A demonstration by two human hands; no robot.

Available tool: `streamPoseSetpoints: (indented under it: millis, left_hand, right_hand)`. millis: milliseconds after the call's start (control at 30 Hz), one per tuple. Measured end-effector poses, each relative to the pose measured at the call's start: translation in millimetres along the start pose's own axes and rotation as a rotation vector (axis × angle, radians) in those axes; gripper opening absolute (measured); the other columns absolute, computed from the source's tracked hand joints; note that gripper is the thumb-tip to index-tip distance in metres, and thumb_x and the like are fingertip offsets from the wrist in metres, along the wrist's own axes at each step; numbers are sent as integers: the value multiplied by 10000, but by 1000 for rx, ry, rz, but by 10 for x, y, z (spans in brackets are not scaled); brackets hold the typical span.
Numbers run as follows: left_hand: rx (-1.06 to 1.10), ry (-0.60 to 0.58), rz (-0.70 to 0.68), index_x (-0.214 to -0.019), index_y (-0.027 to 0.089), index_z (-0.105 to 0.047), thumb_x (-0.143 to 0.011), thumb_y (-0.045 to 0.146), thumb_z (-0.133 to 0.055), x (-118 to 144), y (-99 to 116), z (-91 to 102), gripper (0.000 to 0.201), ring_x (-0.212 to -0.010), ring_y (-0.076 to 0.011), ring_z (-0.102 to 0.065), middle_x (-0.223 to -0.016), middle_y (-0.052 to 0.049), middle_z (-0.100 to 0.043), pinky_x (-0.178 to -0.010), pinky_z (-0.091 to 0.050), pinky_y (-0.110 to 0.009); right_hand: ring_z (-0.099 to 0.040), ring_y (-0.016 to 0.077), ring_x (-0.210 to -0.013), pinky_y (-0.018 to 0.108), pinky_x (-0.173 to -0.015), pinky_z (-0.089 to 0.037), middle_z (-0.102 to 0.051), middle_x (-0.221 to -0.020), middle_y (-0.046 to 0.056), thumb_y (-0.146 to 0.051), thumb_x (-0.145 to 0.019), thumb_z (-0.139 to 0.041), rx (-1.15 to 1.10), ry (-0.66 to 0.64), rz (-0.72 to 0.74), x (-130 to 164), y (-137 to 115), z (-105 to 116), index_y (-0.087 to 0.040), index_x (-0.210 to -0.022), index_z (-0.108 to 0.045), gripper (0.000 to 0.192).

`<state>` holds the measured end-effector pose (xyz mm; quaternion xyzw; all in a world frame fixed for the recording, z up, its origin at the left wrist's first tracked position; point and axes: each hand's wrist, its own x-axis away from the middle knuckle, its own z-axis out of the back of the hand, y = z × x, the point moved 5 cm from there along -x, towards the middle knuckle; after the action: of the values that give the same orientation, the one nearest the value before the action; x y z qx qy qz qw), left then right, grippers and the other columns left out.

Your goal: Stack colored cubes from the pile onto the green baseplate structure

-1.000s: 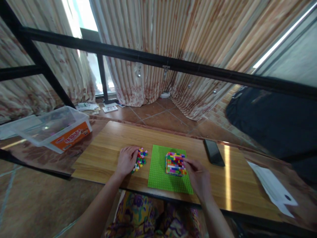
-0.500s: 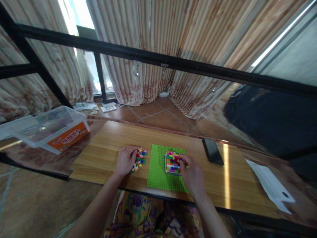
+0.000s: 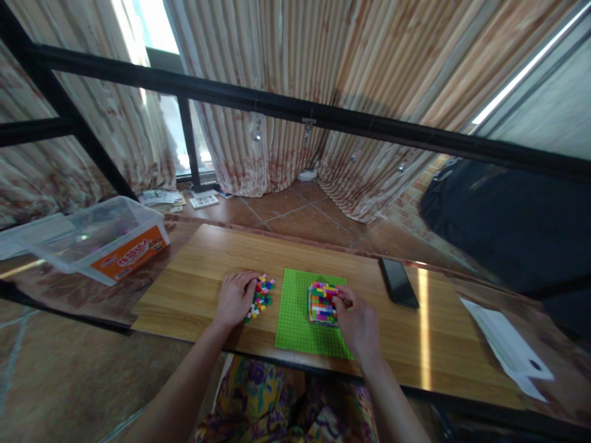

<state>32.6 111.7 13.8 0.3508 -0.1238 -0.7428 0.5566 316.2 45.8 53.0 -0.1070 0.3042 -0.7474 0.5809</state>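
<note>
A green studded baseplate (image 3: 293, 326) lies on the wooden board, and on it stands a low block built of many small coloured bricks (image 3: 322, 304). My right hand (image 3: 361, 326) is at the block's right edge, thumb and fingertips pinched together against its top. Whatever sits between those fingertips is too small and covered to make out. To the left of the baseplate is a loose pile of tiny multicoloured bricks (image 3: 262, 298). My left hand (image 3: 235, 299) rests on the board against the pile's left side, fingers loosely bent and holding nothing that shows.
A black phone (image 3: 398, 283) lies on the wooden board (image 3: 194, 277) to the right. Farther right is a white flat piece (image 3: 505, 341). At the left stands a clear plastic box (image 3: 115, 221) with an orange label. A black metal bar (image 3: 277, 104) crosses before the curtains.
The view has shifted very slightly. My right fingertips stay at the block's right edge with barely any movement, and my left hand stays by the pile.
</note>
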Motion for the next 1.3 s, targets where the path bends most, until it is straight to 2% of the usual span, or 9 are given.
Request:
streamPoseSetpoints:
  millis: [233,433,600,833,1000,1300]
  left_hand:
    - [9,4,1,-994,225,-680,-937,295,-423,2,0,6,273,-983,-210,-636,-1023,-44,-731,-921,-460,-391]
    - [16,-11,-2,-992,222,-682,-939,290,-417,-2,5,0,279,-981,-212,-638,-1027,-44,-731,-916,-460,-394]
    - [5,-8,-1,-992,221,-682,-936,293,-425,-4,1,0,272,-981,-210,-638,-1031,-46,-730,-921,-460,-391]
    - [3,-8,4,-992,228,-681,-932,286,-430,-5,5,3,265,-986,-209,-638,-1028,-40,-731,-919,-461,-388]
    - [9,-7,3,-986,235,-680,-928,282,-435,-4,9,4,256,-985,-206,-637,-1020,-36,-731,-917,-462,-384]
    - [3,-4,8,-982,221,-683,-930,287,-426,-2,15,4,270,-979,-218,-637,-1014,-50,-732,-915,-466,-397]
  right_hand:
    - [-685,215,-861,342,-774,-496,-741,-969,71,-315,-856,-472,-162,-5,-42,4,57,29,-201,-1054,-681,309]
    - [-685,220,-831,337,-749,-502,-742,-944,91,-372,-817,-533,-271,57,-98,-2,116,64,-180,-1030,-688,325]
    - [-687,220,-780,336,-715,-511,-746,-871,90,-390,-774,-562,-352,54,-147,-44,140,7,-163,-1000,-695,347]
    - [-701,231,-717,322,-633,-514,-749,-801,81,-371,-738,-594,-327,58,-218,-67,135,-3,-172,-976,-695,326]
    - [-700,224,-703,318,-643,-521,-748,-784,74,-354,-730,-607,-317,69,-228,-85,161,-4,-175,-975,-693,315]
    - [-699,229,-663,316,-610,-529,-741,-755,85,-360,-705,-634,-415,43,-258,-121,202,-56,-142,-1005,-675,373]
